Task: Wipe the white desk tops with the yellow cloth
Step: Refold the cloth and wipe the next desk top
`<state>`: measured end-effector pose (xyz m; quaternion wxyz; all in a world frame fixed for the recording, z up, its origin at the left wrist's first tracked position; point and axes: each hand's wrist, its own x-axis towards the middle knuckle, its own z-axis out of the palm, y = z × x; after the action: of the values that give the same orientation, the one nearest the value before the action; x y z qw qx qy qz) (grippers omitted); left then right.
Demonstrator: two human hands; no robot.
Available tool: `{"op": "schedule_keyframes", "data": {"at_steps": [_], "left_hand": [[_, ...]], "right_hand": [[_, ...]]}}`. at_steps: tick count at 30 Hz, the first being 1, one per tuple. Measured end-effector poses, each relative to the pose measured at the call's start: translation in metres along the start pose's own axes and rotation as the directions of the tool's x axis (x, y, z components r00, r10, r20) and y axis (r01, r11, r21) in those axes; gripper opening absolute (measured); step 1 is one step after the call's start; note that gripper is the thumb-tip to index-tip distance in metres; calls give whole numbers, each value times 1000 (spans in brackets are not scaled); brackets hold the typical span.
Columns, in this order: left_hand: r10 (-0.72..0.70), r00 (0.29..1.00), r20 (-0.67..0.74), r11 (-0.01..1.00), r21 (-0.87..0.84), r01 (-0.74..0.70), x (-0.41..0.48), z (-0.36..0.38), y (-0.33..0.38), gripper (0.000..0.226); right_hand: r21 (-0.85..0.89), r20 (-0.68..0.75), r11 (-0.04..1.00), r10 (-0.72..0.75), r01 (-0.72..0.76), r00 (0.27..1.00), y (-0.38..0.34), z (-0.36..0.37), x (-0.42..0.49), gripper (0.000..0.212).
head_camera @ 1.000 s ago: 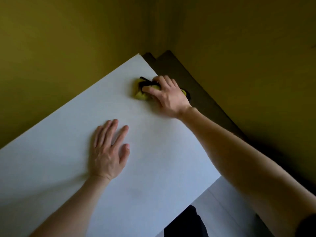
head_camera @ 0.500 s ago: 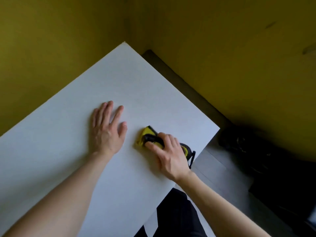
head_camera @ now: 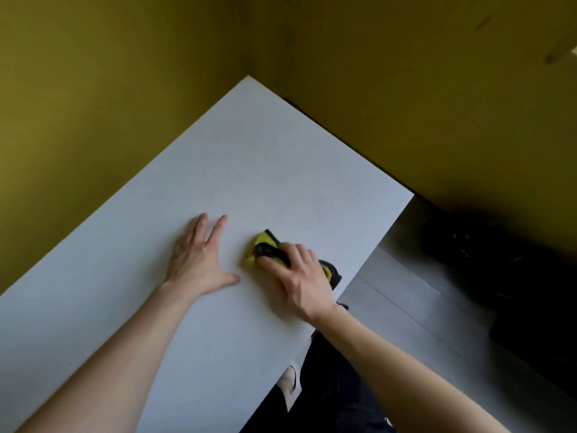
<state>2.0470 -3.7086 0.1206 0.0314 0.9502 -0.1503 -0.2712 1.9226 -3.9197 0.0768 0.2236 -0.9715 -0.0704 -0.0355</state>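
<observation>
The white desk top [head_camera: 249, 170] fills the middle of the view, its far corner set into the corner of two walls. A bunched yellow cloth with black trim [head_camera: 260, 245] lies on it near the right edge. My right hand [head_camera: 303, 279] covers most of the cloth, fingers curled over it and pressing it onto the surface. To its left, my left hand [head_camera: 199, 260] lies flat on the desk with fingers spread, holding nothing.
Olive-yellow walls [head_camera: 109, 89] close in behind and to the right of the desk. Past the desk's right edge is grey floor [head_camera: 406, 292] and a dark object in shadow [head_camera: 484, 245]. My dark-clothed legs [head_camera: 327, 385] stand by the near edge.
My right hand has dragged the cloth from the far corner back toward me, near the right edge. In the last half second it barely moved. My left thumb has spread outward.
</observation>
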Motion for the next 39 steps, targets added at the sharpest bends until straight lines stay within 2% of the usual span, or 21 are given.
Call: {"op": "schedule_keyframes", "data": {"at_steps": [2,4,7,9,10,12,13,14,16,17,19,22,24,26,27,29,31,33,35,37,39], "left_hand": [[-99,995,2,994,40,98,-5,-4,-13,157],[-213,977,7,976,38,213,-4,-5,-25,164],[-251,966,69,968,-7,252,-3,4,-39,166],[-233,969,77,971,-28,236,-4,10,-44,165],[-232,970,71,971,-40,235,-5,10,-44,166],[-237,969,64,968,-63,241,-6,10,-44,166],[-238,969,64,968,-64,242,-7,9,-44,166],[-233,970,64,970,-59,237,-7,8,-43,165],[-216,974,64,975,-48,219,-8,6,-42,165],[-217,974,61,974,-50,220,-9,7,-41,165],[-240,969,64,969,-53,243,-9,6,-41,166],[-253,965,77,966,-41,256,-7,7,-37,166],[-272,957,96,961,-25,276,-7,6,-34,166],[-283,952,116,957,-30,288,-7,3,-32,167],[-291,949,124,955,-30,297,-7,2,-31,167],[-299,945,134,951,-34,306,-7,-1,-30,168],[-304,944,128,952,-4,307,-8,-3,-29,168],[-310,942,124,951,37,308,-8,-4,-26,168],[-321,938,130,947,20,321,-8,-4,-27,168],[-332,932,145,943,11,334,-7,-4,-27,167],[-339,929,151,939,-2,343,-6,-1,-28,167]], "right_hand": [[-13,106,969,-244,247,964,13,-2,5,47],[-111,71,946,-297,303,952,57,-13,42,45],[-174,-190,976,95,-128,977,114,-32,124,44],[-84,-313,901,382,-426,869,115,-24,164,45],[-47,-313,882,432,-468,846,99,-14,170,49],[-16,-210,957,279,-289,937,46,6,151,54],[-13,-100,997,77,-78,992,18,15,131,55],[-8,53,982,-186,186,981,-4,23,110,54],[41,281,795,-590,605,757,-10,28,91,54],[66,300,726,-668,684,681,6,25,104,53],[17,213,799,-591,602,778,49,15,157,49],[-101,-13,980,-173,171,985,115,-14,246,45],[-122,-132,987,89,-105,987,126,-15,276,44],[-112,-182,969,196,-219,963,93,2,264,50],[-73,-137,982,164,-175,977,67,10,242,54],[21,64,992,-125,124,990,16,24,185,59],[118,269,858,-513,500,815,-1,28,138,60],[170,321,708,-697,685,641,30,23,142,57],[119,273,774,-628,622,729,76,10,178,52],[28,188,897,-438,441,879,123,-12,220,48],[-44,94,966,-250,255,964,161,-32,255,43]]}}
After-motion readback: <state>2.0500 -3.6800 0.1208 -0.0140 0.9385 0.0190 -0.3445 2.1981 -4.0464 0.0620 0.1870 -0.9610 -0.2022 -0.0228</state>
